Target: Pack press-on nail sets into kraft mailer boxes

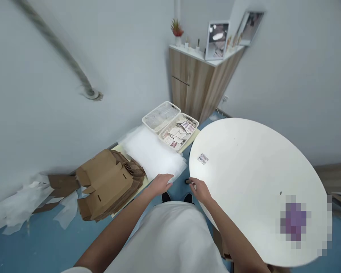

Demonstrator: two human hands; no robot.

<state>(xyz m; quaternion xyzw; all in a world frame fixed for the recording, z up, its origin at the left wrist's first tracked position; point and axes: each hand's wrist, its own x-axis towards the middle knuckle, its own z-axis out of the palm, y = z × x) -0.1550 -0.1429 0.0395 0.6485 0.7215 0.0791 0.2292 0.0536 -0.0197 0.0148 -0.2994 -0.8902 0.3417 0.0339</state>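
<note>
My left hand (pixel 160 184) is over the near edge of a stack of white, translucent sheets (pixel 153 151). Its fingers are stretched out with the thumb apart, and it holds nothing. My right hand (pixel 200 189) hovers at the left rim of a white oval table (pixel 244 182), fingers loosely apart. By its fingertips shows a small dark round thing (pixel 187 181); whether they touch it I cannot tell. On the table, near that hand, lies a small printed card or packet (pixel 203 158).
Flattened cardboard boxes (pixel 108 182) are piled left of the sheets. Behind them are two white plastic baskets, one (pixel 178 132) holding printed packets. A wooden cabinet (pixel 193 79) stands in the corner. Loose white wrapping (pixel 25 204) lies on the floor at left. A blurred purple patch (pixel 294 220) covers the table's right part.
</note>
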